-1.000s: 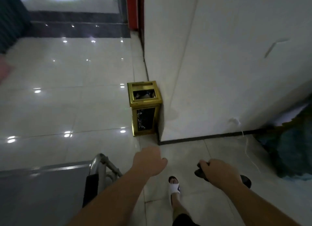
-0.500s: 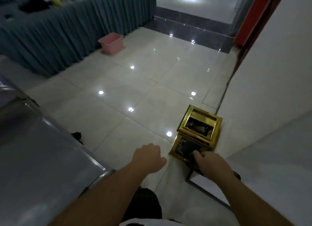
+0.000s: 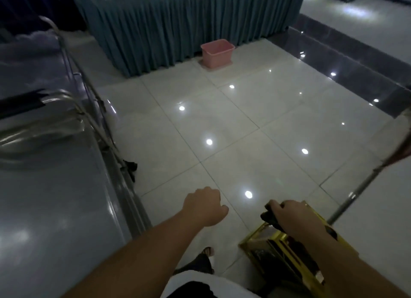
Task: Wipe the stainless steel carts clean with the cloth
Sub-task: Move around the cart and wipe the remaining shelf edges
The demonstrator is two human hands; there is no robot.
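Observation:
A stainless steel cart (image 3: 51, 200) fills the lower left, its flat top facing me and its rail along the right edge. A second steel cart (image 3: 33, 60) stands behind it at the far left. My left hand (image 3: 204, 205) hangs over the floor tiles just right of the near cart, fingers curled and holding nothing. My right hand (image 3: 293, 215) grips a dark cloth (image 3: 270, 217), which pokes out on the hand's left side above the gold bin.
A gold waste bin (image 3: 287, 248) stands under my right forearm. A pink plastic basket (image 3: 217, 52) sits by a table with a teal skirt (image 3: 178, 26). A thin metal pole (image 3: 364, 186) leans at the right. Glossy tiles spread across the middle.
The view has swung left, from the white wall to the open floor and the carts. Both hands keep their pose; the gold bin now lies under my right arm.

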